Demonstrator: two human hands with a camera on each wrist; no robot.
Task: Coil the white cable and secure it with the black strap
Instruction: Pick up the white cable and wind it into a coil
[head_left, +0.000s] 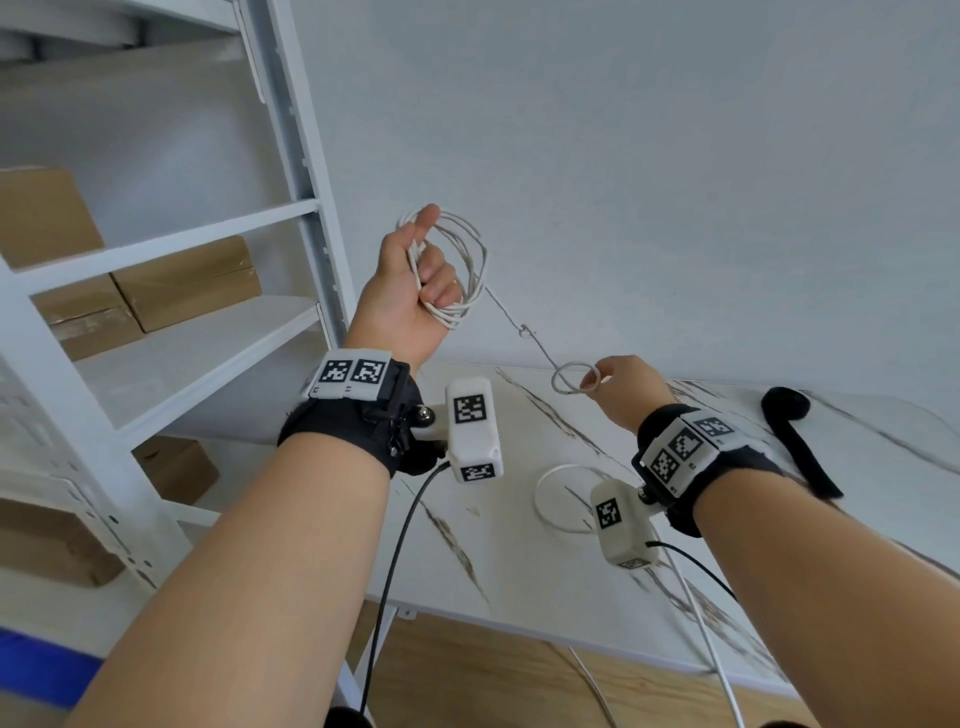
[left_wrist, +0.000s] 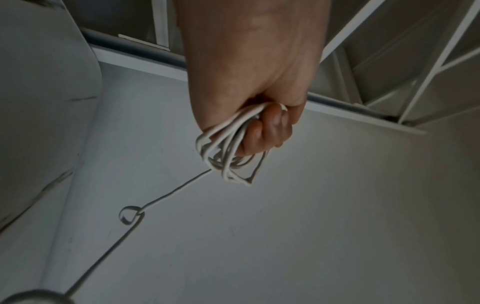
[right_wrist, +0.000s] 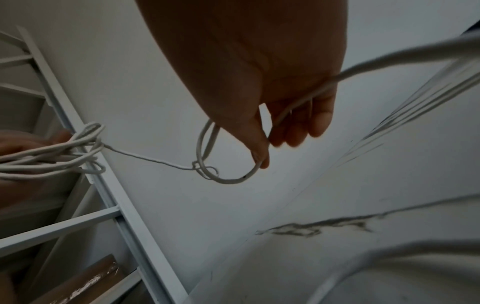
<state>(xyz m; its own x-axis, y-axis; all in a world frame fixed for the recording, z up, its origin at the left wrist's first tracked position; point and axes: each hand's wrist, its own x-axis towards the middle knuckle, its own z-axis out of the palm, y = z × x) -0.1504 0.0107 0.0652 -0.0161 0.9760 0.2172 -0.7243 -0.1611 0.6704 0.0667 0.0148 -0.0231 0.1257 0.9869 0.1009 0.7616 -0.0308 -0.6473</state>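
At frame centre my right hand (right_wrist: 262, 86) pinches a small loop of white cable (right_wrist: 207, 164), a strand running left to coils my left hand (right_wrist: 23, 144) holds beside white shelving (right_wrist: 124, 205).

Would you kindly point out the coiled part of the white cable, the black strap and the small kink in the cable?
coiled white cable (head_left: 470, 260), head view, on the loops beside the left hand's fingers.
black strap (head_left: 802, 457), head view, on its flat tail lying on the table.
kink (left_wrist: 129, 215), left wrist view, on the small loop.

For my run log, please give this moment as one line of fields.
stage: coiling | left hand: grips coil | right hand: holds cable loop | cable: small knot midway | strap: on table, untouched
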